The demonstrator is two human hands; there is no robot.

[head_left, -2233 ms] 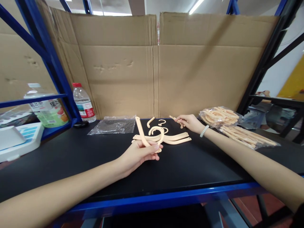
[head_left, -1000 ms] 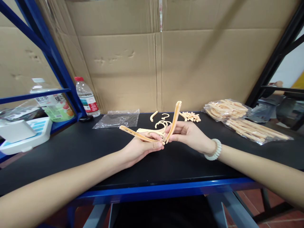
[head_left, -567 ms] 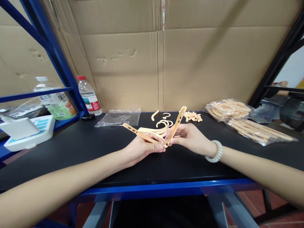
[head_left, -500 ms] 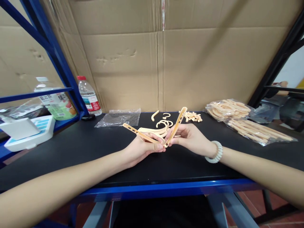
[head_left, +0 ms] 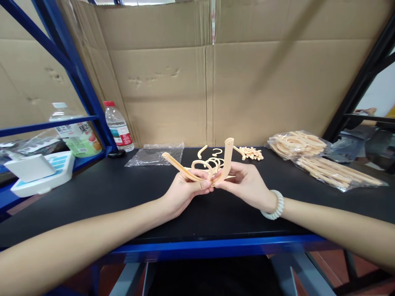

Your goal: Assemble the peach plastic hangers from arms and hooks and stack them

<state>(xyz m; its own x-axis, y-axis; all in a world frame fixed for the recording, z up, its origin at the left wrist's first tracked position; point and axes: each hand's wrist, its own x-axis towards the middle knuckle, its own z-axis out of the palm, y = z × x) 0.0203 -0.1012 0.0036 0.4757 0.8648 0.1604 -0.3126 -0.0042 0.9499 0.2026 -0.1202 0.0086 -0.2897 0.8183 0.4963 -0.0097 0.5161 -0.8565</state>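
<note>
Two hanger arms meet at their lower ends: left hand (head_left: pixel 185 190) grips one arm (head_left: pixel 179 167), right hand (head_left: pixel 247 185) the other (head_left: pixel 227 158); hooks (head_left: pixel 212 158) lie unfitted on the bench (head_left: pixel 92 193)

This is a warehouse or packing workstation. A black bench (head_left: pixel 92 193) sits inside blue steel racking (head_left: pixel 77 78), backed by flattened cardboard (head_left: pixel 212 82) across the upper frame. At right lie plastic bags (head_left: pixel 321 158) full of identical beige parts; at centre, loose parts (head_left: pixel 249 153) and an empty bag (head_left: pixel 156 153). A scale (head_left: pixel 40 172) and water bottle (head_left: pixel 119 127) stand at left.
</note>
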